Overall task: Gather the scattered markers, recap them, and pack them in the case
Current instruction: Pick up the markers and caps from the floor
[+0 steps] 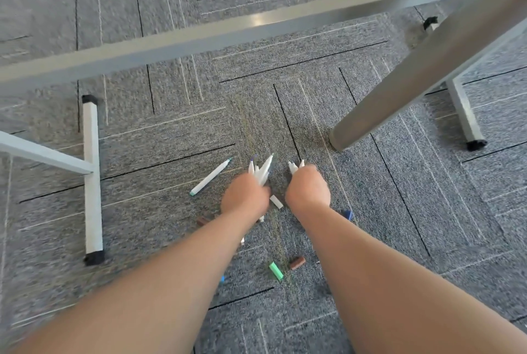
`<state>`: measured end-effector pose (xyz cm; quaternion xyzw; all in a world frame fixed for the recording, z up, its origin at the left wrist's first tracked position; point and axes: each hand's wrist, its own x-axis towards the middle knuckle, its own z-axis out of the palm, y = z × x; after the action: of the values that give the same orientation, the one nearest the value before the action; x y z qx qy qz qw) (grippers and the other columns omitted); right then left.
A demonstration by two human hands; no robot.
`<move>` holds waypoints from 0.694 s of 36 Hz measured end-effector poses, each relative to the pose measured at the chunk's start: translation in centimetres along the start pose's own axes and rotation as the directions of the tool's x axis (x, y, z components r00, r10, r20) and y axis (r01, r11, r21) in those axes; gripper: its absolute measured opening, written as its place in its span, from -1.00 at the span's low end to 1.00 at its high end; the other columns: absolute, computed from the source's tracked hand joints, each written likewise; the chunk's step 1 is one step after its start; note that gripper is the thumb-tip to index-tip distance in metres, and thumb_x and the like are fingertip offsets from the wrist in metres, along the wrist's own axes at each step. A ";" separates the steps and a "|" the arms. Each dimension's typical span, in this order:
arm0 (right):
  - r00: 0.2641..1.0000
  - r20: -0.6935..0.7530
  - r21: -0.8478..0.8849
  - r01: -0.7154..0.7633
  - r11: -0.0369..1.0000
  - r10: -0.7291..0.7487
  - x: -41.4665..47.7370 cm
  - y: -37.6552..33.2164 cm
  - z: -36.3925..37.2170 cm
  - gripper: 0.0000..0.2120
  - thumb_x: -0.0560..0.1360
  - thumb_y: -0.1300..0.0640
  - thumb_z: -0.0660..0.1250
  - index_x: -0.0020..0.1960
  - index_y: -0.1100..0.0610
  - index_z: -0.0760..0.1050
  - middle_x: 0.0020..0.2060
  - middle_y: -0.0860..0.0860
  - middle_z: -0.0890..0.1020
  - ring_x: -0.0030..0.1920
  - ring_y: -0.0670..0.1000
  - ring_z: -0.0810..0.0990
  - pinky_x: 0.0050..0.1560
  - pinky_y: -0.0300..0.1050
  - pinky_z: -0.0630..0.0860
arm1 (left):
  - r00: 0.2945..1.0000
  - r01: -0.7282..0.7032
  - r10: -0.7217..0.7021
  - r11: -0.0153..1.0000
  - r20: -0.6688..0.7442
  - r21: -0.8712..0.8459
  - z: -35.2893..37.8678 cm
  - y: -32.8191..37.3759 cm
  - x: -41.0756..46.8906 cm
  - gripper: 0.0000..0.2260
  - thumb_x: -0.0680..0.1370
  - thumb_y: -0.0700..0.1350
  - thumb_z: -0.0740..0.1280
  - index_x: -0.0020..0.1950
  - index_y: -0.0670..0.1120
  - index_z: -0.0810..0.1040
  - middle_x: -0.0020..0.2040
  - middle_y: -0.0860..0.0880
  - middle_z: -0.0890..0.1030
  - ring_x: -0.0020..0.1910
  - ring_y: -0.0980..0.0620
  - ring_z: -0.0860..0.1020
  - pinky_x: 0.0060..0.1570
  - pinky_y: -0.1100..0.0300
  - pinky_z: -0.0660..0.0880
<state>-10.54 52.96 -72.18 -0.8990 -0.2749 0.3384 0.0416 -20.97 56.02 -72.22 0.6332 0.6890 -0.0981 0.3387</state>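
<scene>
Since the whole shot is smeared by motion blur, any print on the barrels can't be read, so no brand can be given. A bunch of white uncapped markers (263, 169) is gripped in the left hand (245, 194), tips fanned out away from the person, one tip looking purplish. A couple more white markers (295, 167) are clutched in the right hand (308, 187), with only their pointed ends seen past the knuckles. Both hands are held close together, low over the grey carpet (427, 211).

One loose marker (211, 177) is seen lying diagonally on the carpet just left of the left hand, white barrel, green at the near end. Caps are scattered nearer the person. A green cap (276, 270) and a brown cap (297, 263) are side by side between the forearms. A second brown cap (203, 221) is partly hidden by the left forearm, and a blue cap (348, 214) is tucked behind the right wrist. A white stub (276, 201) is seen between the hands.

Room is hemmed in by a round grey table leg (413, 80) planted just beyond the right hand, a metal crossbar (228, 31) further out, and a white foot rail (92, 177) well off to the left. Open carpet is seen between those.
</scene>
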 end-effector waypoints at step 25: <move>0.962 0.189 -0.043 0.210 0.977 -0.198 -7.5 -4.7 5.2 -0.85 0.60 0.21 0.20 0.14 0.19 0.47 -0.10 0.07 0.60 -0.10 0.10 0.60 -0.15 -0.06 0.54 | 0.998 0.069 -0.069 0.986 0.008 -0.149 -4.5 -8.6 -0.7 -0.75 0.53 -0.14 0.32 0.20 -0.13 0.46 -0.08 -0.07 0.57 -0.21 -0.08 0.58 -0.35 0.16 0.39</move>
<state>-20.64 52.47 -70.58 -0.8317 -0.3793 0.4048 0.0225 -30.61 56.48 -70.95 0.5816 0.7154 -0.0588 0.3827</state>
